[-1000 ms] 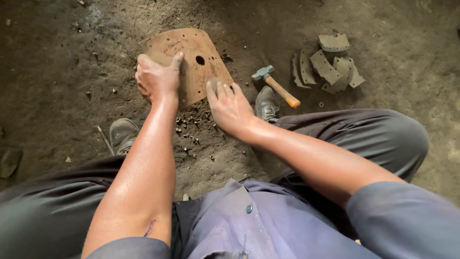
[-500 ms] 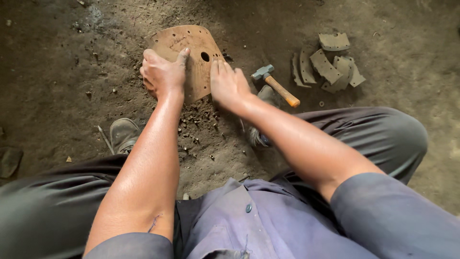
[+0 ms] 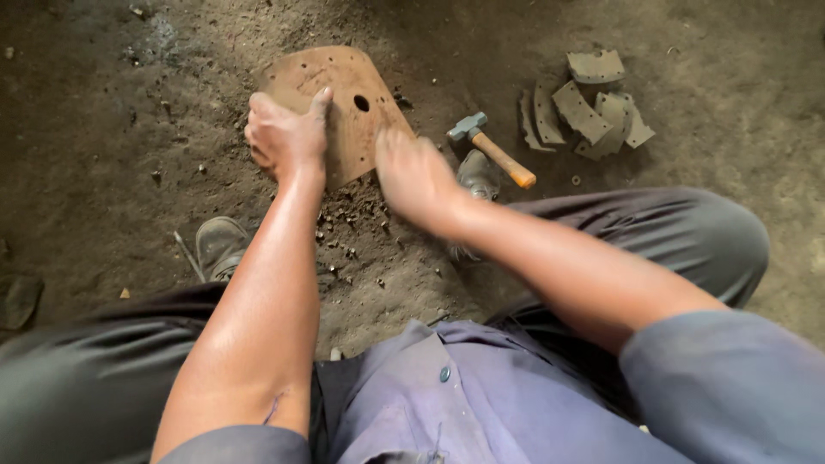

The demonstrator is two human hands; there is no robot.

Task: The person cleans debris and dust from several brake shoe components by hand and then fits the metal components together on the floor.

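Note:
A rusty brown curved metal plate [image 3: 348,94] with small holes and one larger hole lies on the dirt floor in front of me. My left hand [image 3: 286,136] grips its left edge, thumb on top. My right hand [image 3: 414,174] is blurred with motion just below the plate's lower right corner, fingers together and flat, holding nothing. Several small dark bits of debris [image 3: 352,228] lie scattered on the ground under my hands.
A small hammer [image 3: 492,149] with an orange-tipped wooden handle lies right of the plate. A pile of grey curved lining pieces [image 3: 589,107] sits further right. My shoes [image 3: 219,245] rest on the dirt, with my grey trousers [image 3: 687,232] either side.
My left hand has shifted up along the plate's left edge. My right hand has come off the plate's lower edge and swept toward me, now blurred.

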